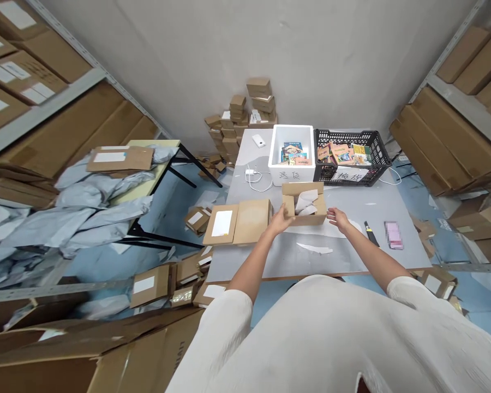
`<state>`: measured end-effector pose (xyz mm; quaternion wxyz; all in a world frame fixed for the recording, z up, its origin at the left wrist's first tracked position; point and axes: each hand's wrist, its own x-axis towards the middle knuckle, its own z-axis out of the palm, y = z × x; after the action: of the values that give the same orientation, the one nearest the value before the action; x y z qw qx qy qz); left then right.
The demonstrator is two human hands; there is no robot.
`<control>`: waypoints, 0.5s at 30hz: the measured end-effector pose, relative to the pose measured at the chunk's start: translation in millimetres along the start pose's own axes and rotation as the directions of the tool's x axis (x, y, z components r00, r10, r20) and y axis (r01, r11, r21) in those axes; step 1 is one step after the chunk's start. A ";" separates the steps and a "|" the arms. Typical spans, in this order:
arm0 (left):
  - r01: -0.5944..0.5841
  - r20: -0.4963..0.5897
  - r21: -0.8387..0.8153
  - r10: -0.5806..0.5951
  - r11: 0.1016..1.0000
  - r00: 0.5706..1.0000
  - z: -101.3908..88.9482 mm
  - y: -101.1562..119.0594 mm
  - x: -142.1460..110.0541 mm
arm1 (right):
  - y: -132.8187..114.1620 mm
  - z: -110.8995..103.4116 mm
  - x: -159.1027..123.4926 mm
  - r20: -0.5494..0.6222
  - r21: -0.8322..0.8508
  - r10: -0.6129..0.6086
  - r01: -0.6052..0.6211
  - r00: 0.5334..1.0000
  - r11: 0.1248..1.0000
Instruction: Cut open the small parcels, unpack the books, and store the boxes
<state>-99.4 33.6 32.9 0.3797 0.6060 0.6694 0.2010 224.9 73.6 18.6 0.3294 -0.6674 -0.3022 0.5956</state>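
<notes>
A small open cardboard box (305, 220) sits on the grey table, its flaps up, with crumpled white paper (306, 201) inside. My left hand (280, 221) grips the box at its left side. Just off the box's right side is my right hand (339, 218), open and holding nothing, its fingers pointing toward the box. Closed cardboard boxes (251, 221) lie left of my left hand, one with a white label. A torn white paper strip (314, 249) lies in front of the box. Right of my right hand are a black-and-yellow utility knife (371, 234) and a phone (393, 235).
Behind the box stand a white foam bin (292, 173) and a black plastic crate (354, 177), both holding booklets. A charger with a white cable (251, 172) lies at the back left. Grey parcels (94, 191) cover a side table; shelves of cartons flank both sides.
</notes>
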 end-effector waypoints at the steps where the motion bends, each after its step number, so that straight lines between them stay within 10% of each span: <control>1: 0.027 -0.048 -0.053 -0.030 0.998 0.998 0.9 -1.4 4.7 | 0.5 0.3 -1.3 -0.006 -0.004 0.001 -0.001 1.000 1.000; 6: 0.191 -0.274 -0.159 -0.230 0.969 0.934 19.7 -7.0 23.3 | 1.1 1.0 -12.0 0.000 -0.068 -0.021 0.021 1.000 0.997; 15: 0.140 -0.274 -0.166 -0.182 0.976 0.944 45.8 -13.2 11.4 | 1.2 0.9 -31.4 0.073 -0.205 -0.131 0.144 0.989 0.968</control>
<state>-73.4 33.4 -8.6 0.3364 0.4843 0.7485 0.3032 220.6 47.9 36.3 0.2887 -0.6581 -0.4185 0.5554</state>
